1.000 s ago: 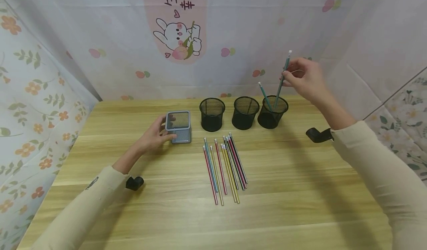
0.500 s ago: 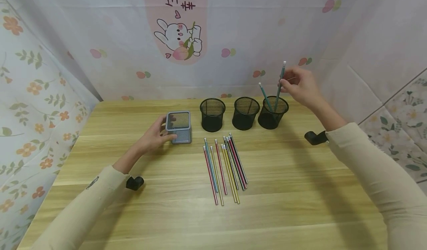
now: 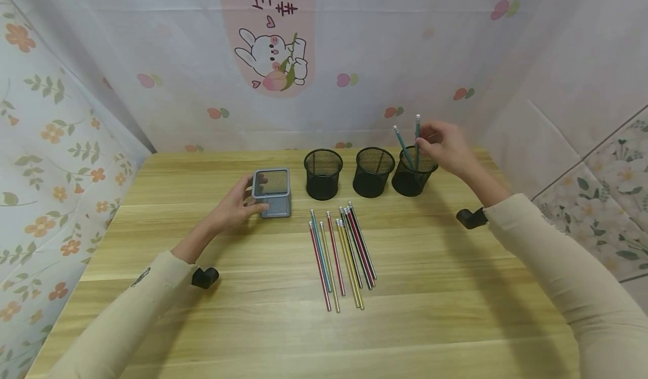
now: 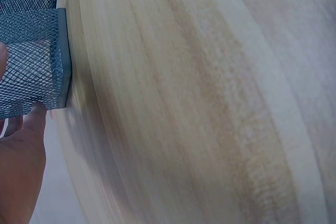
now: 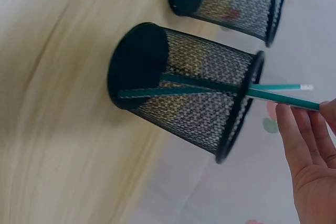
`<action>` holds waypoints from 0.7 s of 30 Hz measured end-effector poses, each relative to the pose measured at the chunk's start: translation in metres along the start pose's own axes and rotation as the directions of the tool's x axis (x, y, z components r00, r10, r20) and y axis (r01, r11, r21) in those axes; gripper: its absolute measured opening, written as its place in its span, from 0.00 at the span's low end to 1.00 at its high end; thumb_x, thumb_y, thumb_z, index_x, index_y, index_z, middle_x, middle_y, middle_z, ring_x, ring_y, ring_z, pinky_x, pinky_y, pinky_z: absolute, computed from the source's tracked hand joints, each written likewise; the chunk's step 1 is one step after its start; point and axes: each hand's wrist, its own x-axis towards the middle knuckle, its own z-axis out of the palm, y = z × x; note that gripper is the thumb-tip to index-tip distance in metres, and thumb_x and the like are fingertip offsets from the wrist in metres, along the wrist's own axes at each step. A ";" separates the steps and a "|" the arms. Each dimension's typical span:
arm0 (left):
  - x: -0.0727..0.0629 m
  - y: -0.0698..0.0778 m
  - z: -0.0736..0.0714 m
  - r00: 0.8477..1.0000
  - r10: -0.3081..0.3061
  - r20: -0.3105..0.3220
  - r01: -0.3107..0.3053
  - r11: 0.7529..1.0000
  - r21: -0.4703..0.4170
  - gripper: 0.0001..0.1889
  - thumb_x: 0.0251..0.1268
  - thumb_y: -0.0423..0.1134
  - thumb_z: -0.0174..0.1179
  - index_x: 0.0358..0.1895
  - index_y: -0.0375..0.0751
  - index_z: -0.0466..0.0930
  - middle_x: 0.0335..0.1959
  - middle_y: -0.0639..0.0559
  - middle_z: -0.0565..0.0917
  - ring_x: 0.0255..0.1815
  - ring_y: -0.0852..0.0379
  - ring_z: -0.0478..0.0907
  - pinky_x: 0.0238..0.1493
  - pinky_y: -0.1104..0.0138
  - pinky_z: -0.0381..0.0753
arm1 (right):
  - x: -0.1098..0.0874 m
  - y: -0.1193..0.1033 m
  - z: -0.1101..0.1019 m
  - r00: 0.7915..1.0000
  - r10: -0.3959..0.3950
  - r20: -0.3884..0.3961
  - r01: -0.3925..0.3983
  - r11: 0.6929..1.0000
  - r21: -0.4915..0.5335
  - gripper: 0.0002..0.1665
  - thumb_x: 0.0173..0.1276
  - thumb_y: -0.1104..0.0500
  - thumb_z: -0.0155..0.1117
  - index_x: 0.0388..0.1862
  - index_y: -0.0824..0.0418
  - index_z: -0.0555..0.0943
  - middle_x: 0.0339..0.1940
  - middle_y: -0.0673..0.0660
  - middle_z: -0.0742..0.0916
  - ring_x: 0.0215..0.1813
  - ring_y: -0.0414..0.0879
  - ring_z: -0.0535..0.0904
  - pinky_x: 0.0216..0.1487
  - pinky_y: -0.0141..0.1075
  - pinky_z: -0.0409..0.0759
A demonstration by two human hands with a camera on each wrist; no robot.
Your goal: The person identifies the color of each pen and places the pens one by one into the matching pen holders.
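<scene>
Right grip point(image 3: 448, 148) pinches 1 pencil point(image 5: 283, 99) (green) near its top, lower end inside a cup point(image 3: 406, 184); left grip point(image 3: 234, 203) clasps a box point(image 3: 277, 206).

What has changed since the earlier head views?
The right hand has moved down and leftward, lowering the pinched green pencil deeper into the rightmost black mesh cup and bringing it more upright; nothing was let go. The left hand on the grey holder, the cup's other green pencil and the loose pencils stayed put.
</scene>
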 end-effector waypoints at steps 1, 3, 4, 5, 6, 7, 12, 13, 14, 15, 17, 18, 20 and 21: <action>0.000 0.000 0.000 1.000 0.002 0.000 -0.002 1.000 0.000 0.37 0.69 0.24 0.64 0.75 0.29 0.53 0.73 0.32 0.61 0.74 0.29 0.58 0.71 0.44 0.63 | -0.001 0.001 0.001 1.000 0.004 0.008 -0.004 1.000 -0.001 0.09 0.73 0.71 0.62 0.50 0.73 0.80 0.43 0.68 0.84 0.44 0.66 0.84 0.36 0.23 0.80; 0.000 -0.001 0.000 1.000 0.005 0.001 -0.005 1.000 0.000 0.37 0.69 0.24 0.63 0.75 0.30 0.53 0.73 0.32 0.61 0.74 0.30 0.58 0.71 0.44 0.63 | -0.002 0.004 0.004 1.000 0.010 0.024 -0.010 1.000 -0.016 0.10 0.74 0.71 0.62 0.51 0.72 0.80 0.43 0.68 0.84 0.45 0.66 0.84 0.36 0.22 0.79; 0.000 -0.001 0.000 1.000 0.007 0.000 -0.007 1.000 -0.001 0.37 0.69 0.24 0.63 0.75 0.30 0.53 0.73 0.32 0.61 0.74 0.30 0.58 0.71 0.44 0.63 | -0.002 0.005 0.005 0.999 0.006 0.032 -0.006 1.000 -0.026 0.10 0.74 0.71 0.62 0.51 0.72 0.80 0.43 0.68 0.84 0.44 0.65 0.84 0.35 0.23 0.79; 0.000 -0.001 0.000 1.000 0.008 -0.001 -0.009 1.000 -0.002 0.37 0.69 0.24 0.63 0.75 0.30 0.53 0.73 0.32 0.61 0.74 0.30 0.59 0.71 0.44 0.63 | -0.003 0.006 0.006 0.999 -0.001 0.040 0.003 0.999 -0.033 0.10 0.73 0.71 0.62 0.52 0.72 0.80 0.43 0.68 0.84 0.44 0.65 0.84 0.35 0.23 0.79; 0.000 -0.001 0.000 1.000 0.009 -0.002 -0.009 1.000 -0.001 0.37 0.69 0.24 0.63 0.75 0.30 0.53 0.72 0.33 0.61 0.73 0.30 0.59 0.71 0.44 0.64 | -0.003 0.007 0.007 0.999 -0.007 0.050 0.009 0.999 -0.042 0.10 0.73 0.71 0.62 0.52 0.71 0.80 0.43 0.68 0.85 0.44 0.64 0.85 0.36 0.23 0.79; 0.000 -0.001 0.000 1.000 0.011 -0.003 -0.011 1.000 -0.002 0.37 0.69 0.23 0.63 0.75 0.30 0.53 0.72 0.32 0.61 0.73 0.30 0.59 0.71 0.44 0.63 | -0.004 0.007 0.008 0.998 -0.017 0.058 0.020 0.999 -0.050 0.10 0.73 0.71 0.62 0.51 0.71 0.81 0.43 0.67 0.85 0.43 0.63 0.85 0.36 0.24 0.79; 0.000 0.000 0.000 1.000 0.013 -0.004 -0.013 1.000 -0.003 0.36 0.69 0.23 0.63 0.75 0.29 0.53 0.72 0.32 0.61 0.73 0.29 0.59 0.71 0.44 0.64 | -0.004 0.010 0.013 0.996 -0.034 0.086 0.041 0.996 -0.076 0.10 0.73 0.71 0.63 0.52 0.70 0.82 0.43 0.66 0.87 0.43 0.61 0.86 0.42 0.39 0.85; 0.000 0.000 0.000 1.000 0.011 -0.003 -0.011 1.000 -0.004 0.37 0.69 0.23 0.63 0.75 0.29 0.53 0.73 0.32 0.61 0.73 0.29 0.59 0.71 0.44 0.63 | -0.005 0.010 0.014 0.996 -0.031 0.089 0.038 0.997 -0.074 0.11 0.73 0.70 0.63 0.52 0.71 0.82 0.44 0.67 0.86 0.44 0.62 0.85 0.43 0.43 0.85; 0.000 0.000 0.000 1.000 0.009 -0.002 -0.009 1.000 -0.005 0.37 0.69 0.23 0.63 0.75 0.29 0.53 0.73 0.32 0.61 0.74 0.29 0.58 0.71 0.44 0.63 | -0.005 0.011 0.015 0.995 -0.025 0.092 0.032 0.997 -0.076 0.11 0.73 0.71 0.63 0.52 0.72 0.82 0.44 0.67 0.86 0.44 0.62 0.85 0.44 0.47 0.86; 0.000 0.001 0.001 1.000 0.006 -0.002 -0.006 1.000 -0.005 0.37 0.69 0.23 0.63 0.75 0.29 0.53 0.73 0.32 0.61 0.74 0.29 0.58 0.71 0.44 0.63 | -0.005 0.011 0.016 0.995 -0.020 0.094 0.027 0.996 -0.082 0.11 0.73 0.71 0.63 0.52 0.72 0.82 0.44 0.67 0.86 0.45 0.62 0.85 0.45 0.50 0.85; 0.000 0.001 0.001 1.000 0.001 -0.002 -0.001 1.000 -0.004 0.37 0.69 0.24 0.63 0.75 0.29 0.52 0.73 0.32 0.60 0.74 0.29 0.58 0.72 0.44 0.62 | -0.005 0.013 0.017 0.995 -0.010 0.100 0.019 0.996 -0.087 0.11 0.73 0.71 0.63 0.52 0.73 0.81 0.44 0.68 0.86 0.45 0.63 0.85 0.47 0.54 0.85; 0.000 0.000 0.001 1.000 0.000 -0.001 0.000 1.000 -0.001 0.37 0.69 0.24 0.63 0.75 0.29 0.52 0.73 0.32 0.60 0.74 0.29 0.57 0.72 0.44 0.62 | -0.005 0.013 0.018 0.995 -0.007 0.104 0.016 0.996 -0.091 0.11 0.73 0.71 0.63 0.52 0.73 0.81 0.44 0.68 0.86 0.46 0.64 0.85 0.47 0.55 0.84; 0.000 0.000 0.000 1.000 0.001 -0.002 -0.001 1.000 0.003 0.37 0.69 0.24 0.63 0.75 0.28 0.52 0.73 0.31 0.60 0.74 0.29 0.58 0.72 0.44 0.62 | -0.005 0.014 0.019 0.994 -0.002 0.106 0.013 0.994 -0.105 0.11 0.72 0.71 0.64 0.52 0.73 0.82 0.44 0.68 0.87 0.46 0.64 0.85 0.48 0.56 0.84; 0.000 -0.001 0.000 1.000 0.002 -0.003 -0.002 1.000 0.005 0.37 0.69 0.24 0.63 0.75 0.28 0.52 0.73 0.31 0.60 0.73 0.29 0.58 0.72 0.44 0.62 | -0.005 0.014 0.019 0.994 -0.001 0.106 0.013 0.994 -0.111 0.11 0.73 0.71 0.64 0.52 0.73 0.82 0.45 0.68 0.87 0.46 0.64 0.85 0.48 0.56 0.84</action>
